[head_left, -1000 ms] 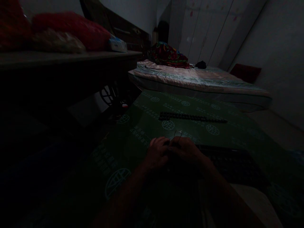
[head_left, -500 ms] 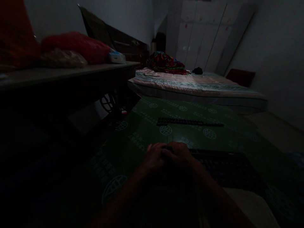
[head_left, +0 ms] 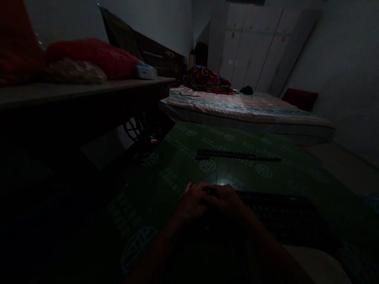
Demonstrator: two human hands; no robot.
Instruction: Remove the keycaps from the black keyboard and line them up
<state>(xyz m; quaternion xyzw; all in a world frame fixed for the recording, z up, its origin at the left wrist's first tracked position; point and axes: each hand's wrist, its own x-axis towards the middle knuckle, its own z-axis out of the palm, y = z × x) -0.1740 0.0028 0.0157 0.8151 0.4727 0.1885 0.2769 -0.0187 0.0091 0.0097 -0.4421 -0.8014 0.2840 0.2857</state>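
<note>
- Many small black keycaps (head_left: 226, 154) lie detached on the green printed bench (head_left: 180, 170).
- Black rectangular keyboard (head_left: 288, 215): others seemingly left.
- Left hand (head_left: 194, 201), right hand (head_left: 227, 200): curled by thin wire loop (head_left: 209, 177); grasp unclear.

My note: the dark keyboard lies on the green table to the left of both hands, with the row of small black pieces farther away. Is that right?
Wrong side: in the head view, the dark keyboard lies to the right of the left hand and right hand. The rest holds.
</note>
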